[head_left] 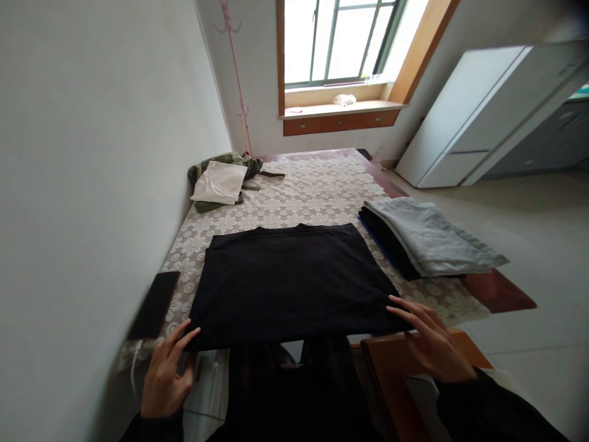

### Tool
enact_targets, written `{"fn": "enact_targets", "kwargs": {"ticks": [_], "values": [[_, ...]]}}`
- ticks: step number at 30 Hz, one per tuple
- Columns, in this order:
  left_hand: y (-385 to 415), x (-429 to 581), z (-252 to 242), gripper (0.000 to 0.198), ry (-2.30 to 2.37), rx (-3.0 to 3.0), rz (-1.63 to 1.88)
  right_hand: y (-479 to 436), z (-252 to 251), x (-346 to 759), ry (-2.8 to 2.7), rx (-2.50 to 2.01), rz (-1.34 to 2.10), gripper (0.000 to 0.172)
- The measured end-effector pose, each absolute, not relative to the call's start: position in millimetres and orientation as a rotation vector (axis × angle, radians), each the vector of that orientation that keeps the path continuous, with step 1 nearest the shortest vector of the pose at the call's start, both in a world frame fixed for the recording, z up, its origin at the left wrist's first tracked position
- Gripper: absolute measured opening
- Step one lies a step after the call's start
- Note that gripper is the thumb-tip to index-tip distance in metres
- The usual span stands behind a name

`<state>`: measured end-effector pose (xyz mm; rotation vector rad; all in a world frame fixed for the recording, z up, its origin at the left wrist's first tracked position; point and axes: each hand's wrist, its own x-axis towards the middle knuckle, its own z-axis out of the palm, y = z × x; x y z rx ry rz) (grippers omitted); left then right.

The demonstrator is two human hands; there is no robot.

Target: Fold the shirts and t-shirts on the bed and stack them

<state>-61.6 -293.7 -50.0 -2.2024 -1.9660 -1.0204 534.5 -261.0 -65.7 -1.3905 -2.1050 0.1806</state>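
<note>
A black garment [294, 282], folded into a wide flat panel, lies at the near edge of the table, its kind not clear. My left hand [168, 371] grips its near left corner, fingers on top and thumb underneath. At the near right corner, my right hand [432, 337] holds the cloth the same way, two fingers stretched over the top and the thumb mostly hidden below. The front edge between the hands hangs slightly past the tabletop.
Right of the garment sits a stack of folded clothes [427, 236], light grey on top. A black phone [156, 305] with a white cable lies left on the patterned tablecloth [317, 190]. Behind are a green bag [209, 161] and white cloth [221, 182]. A wooden chair [381, 368] stands near right.
</note>
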Motion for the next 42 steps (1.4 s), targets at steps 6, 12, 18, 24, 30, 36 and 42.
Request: {"fn": "enact_targets", "kwargs": {"ticks": [6,12,18,24,30,36,42], "values": [[-287.5,-77.0,-54.3,0.029,-1.872,-2.186,-1.059,-254.9,-76.2,546.9,-2.122,-1.386,0.092,0.052],[-280.1,-87.8,-50.9,0.019,-1.843,-2.224,-1.120,-247.7,-69.9,555.1,-2.079,-1.354,0.170,0.030],[-281.1,-67.2,-31.8,0.018,-2.046,-2.227,-1.285,-244.9,-68.5,563.0,-2.161,-1.375,0.209,0.029],[-287.1,-57.1,-11.5,0.014,-2.125,-2.207,-1.454,-253.2,-61.2,571.8,-2.073,-1.345,0.276,0.029],[-308.7,-50.6,-2.6,0.013,-2.208,-1.997,-1.945,-281.9,-35.8,563.0,-1.893,-1.300,0.468,0.022],[-313.7,-41.1,6.4,0.022,-2.313,-1.634,-2.118,-301.8,-10.0,530.1,-1.383,-1.350,0.568,0.021],[-238.3,-47.0,31.9,0.032,-2.496,-1.605,-1.454,-217.0,12.0,507.7,-1.309,-1.667,0.291,0.021]]}}
